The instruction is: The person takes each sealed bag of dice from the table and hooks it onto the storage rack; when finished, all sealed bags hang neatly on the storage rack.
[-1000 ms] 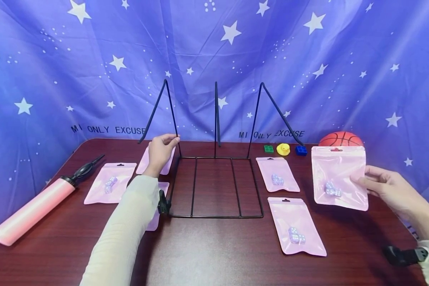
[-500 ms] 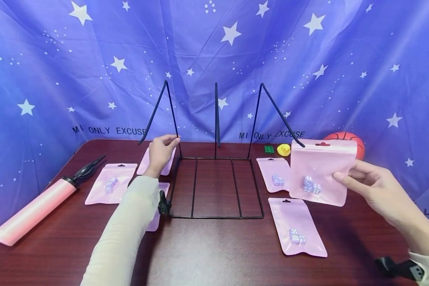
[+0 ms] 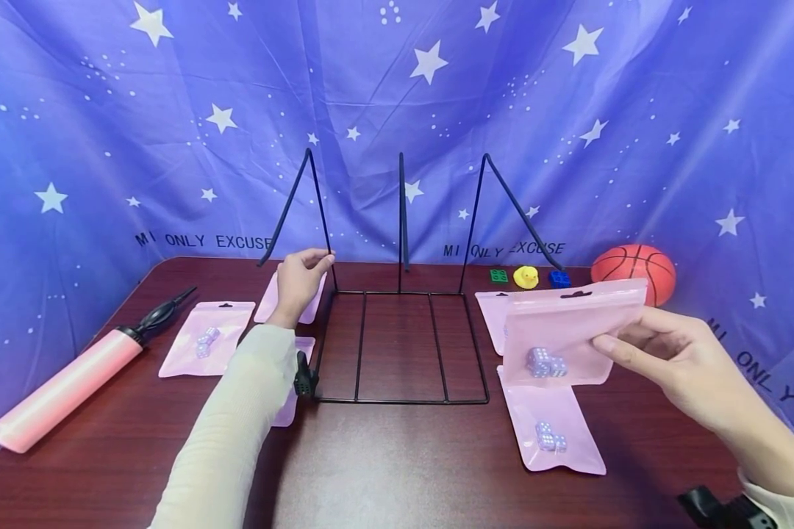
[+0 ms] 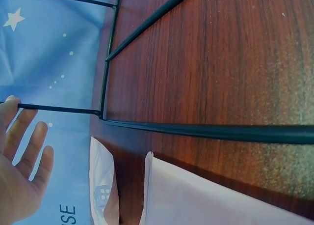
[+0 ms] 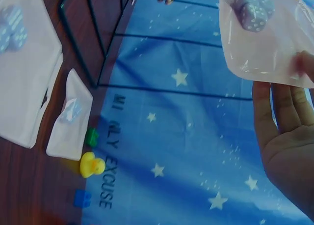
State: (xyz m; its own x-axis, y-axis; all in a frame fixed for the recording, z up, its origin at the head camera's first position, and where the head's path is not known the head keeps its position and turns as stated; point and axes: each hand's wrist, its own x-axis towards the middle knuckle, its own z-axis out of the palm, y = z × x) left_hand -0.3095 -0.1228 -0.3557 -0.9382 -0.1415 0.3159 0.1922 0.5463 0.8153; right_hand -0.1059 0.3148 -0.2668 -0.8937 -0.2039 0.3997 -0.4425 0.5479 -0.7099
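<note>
My left hand (image 3: 298, 285) pinches the left upright of a black wire rack (image 3: 400, 402) between thumb and index finger; the other fingers are spread in the left wrist view. My right hand (image 3: 675, 360) grips the right edge of a pink zip bag (image 3: 585, 323), thumb on the front and fingers behind. Purple dice (image 3: 545, 363) show through its lower left. The bag is held up, slightly tilted, right of the rack. In the head view it overlaps two bags: a lying pink bag (image 3: 559, 455) in front and another pink bag (image 3: 492, 312) behind, mostly hidden.
On the left lie a pink dice bag (image 3: 179, 353), two bags partly under my left arm, and a pink hand pump (image 3: 66, 389). A green brick (image 3: 498, 276), yellow duck (image 3: 526, 277), blue brick (image 3: 559, 278) and small basketball (image 3: 635, 268) line the back. A starry curtain hangs behind.
My right hand has carried the pink bag leftward toward the rack, and the bag's top has tilted. My left hand has stayed on the rack's upright.
</note>
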